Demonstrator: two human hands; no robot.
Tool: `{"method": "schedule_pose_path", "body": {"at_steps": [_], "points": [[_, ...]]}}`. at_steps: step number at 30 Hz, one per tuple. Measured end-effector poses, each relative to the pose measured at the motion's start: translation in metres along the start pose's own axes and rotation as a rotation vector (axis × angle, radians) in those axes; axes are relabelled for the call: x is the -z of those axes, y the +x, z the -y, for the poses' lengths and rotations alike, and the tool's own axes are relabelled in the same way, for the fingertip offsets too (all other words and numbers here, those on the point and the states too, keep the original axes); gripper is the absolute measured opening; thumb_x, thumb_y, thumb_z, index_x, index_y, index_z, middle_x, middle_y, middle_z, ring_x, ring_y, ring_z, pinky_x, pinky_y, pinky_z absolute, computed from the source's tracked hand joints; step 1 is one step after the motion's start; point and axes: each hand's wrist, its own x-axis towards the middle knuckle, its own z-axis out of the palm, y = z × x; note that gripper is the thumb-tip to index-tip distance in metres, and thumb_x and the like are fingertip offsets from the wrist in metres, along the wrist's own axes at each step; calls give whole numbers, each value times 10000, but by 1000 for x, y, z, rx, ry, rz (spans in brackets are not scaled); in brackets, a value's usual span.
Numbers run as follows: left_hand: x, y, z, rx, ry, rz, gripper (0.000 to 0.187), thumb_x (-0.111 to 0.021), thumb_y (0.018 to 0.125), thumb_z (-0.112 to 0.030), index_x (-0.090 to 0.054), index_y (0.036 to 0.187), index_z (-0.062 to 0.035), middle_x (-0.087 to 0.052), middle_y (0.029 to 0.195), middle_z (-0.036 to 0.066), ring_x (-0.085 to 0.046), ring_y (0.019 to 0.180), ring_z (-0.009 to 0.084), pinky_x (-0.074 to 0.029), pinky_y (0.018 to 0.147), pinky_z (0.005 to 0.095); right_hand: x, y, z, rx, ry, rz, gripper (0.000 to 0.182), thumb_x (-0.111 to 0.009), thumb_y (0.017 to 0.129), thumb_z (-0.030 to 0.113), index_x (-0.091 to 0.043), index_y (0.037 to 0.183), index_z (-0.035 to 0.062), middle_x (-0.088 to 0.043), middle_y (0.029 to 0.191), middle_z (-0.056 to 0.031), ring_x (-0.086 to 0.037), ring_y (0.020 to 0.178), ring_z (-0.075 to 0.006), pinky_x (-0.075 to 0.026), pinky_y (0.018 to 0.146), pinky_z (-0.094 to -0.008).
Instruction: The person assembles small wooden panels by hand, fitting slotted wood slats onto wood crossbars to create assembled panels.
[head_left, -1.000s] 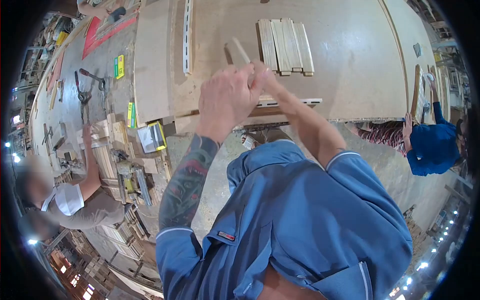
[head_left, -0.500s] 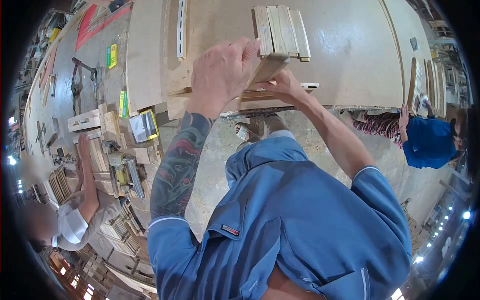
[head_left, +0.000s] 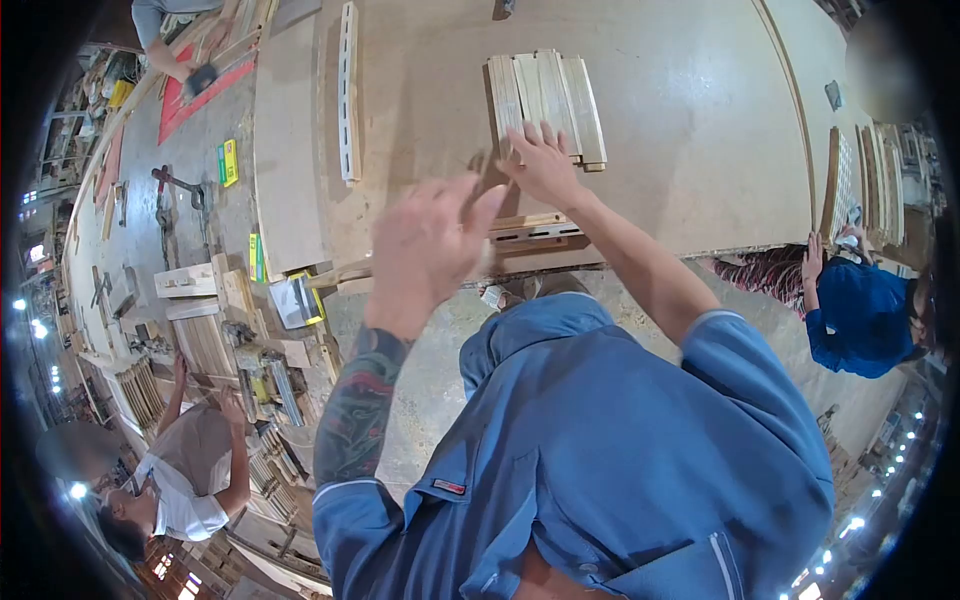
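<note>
My right hand (head_left: 543,168) reaches over the near end of a group of pale wooden slats (head_left: 545,95) laid side by side on the table, its fingers spread. My left hand (head_left: 425,245), smeared by motion, is raised over the table's near edge, left of my right hand. A blurred brownish piece (head_left: 480,162) shows near its fingertips; I cannot tell whether the hand grips it. Below my right hand, wooden strips (head_left: 520,222) with a dark-slotted white strip lie along the near edge.
A slotted strip (head_left: 348,95) lies farther left on the tabletop (head_left: 680,130). Clamps (head_left: 180,190), yellow-green boxes (head_left: 230,162) and wood pieces cover the left bench. People work at lower left, upper left and right, where more slats (head_left: 880,180) stand.
The slat both hands held is no longer clearly visible. My right hand has opened and moved to the slat group; my left hand has shifted slightly. The view has tilted, revealing more strips.
</note>
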Motion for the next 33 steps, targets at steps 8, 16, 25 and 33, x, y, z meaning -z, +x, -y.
{"method": "schedule_pose_path", "body": {"at_steps": [8, 16, 25, 33], "points": [[6, -2, 10, 19, 38, 20, 475, -500, 1003, -459, -716, 1113, -51, -712, 1045, 173, -674, 955, 362, -526, 813, 422, -62, 19, 39, -120, -85, -282, 587, -677, 786, 92, -511, 1348, 83, -532, 1325, -263, -527, 1240, -399, -429, 1031, -491], [0, -11, 15, 26, 2, -54, 499, -490, 998, -501, -719, 1106, -71, -711, 1024, 172, -675, 946, 370, -529, 788, 428, 28, -36, 51, -423, 634, -223, 391, -769, 823, 239, -657, 1101, -12, -707, 916, -127, -690, 908, -224, -545, 832, -367], [-1, -14, 17, -18, -23, -122, 444, -490, 1011, -455, -728, 1016, -81, -684, 832, 181, -669, 818, 376, -520, 696, 490, 22, -80, 48, -48, 749, 66, 327, -723, 878, 117, -659, 1183, 18, -751, 952, -132, -722, 878, -199, -566, 807, -335], [0, -8, 11, -21, -65, -103, 470, -503, 996, -504, -722, 1077, -97, -715, 980, 168, -668, 911, 375, -517, 749, 473, 5, -95, 55, 140, 246, -32, 284, -722, 851, 195, -656, 1124, 157, -681, 737, -154, -654, 669, -398, -507, 591, -509]]}}
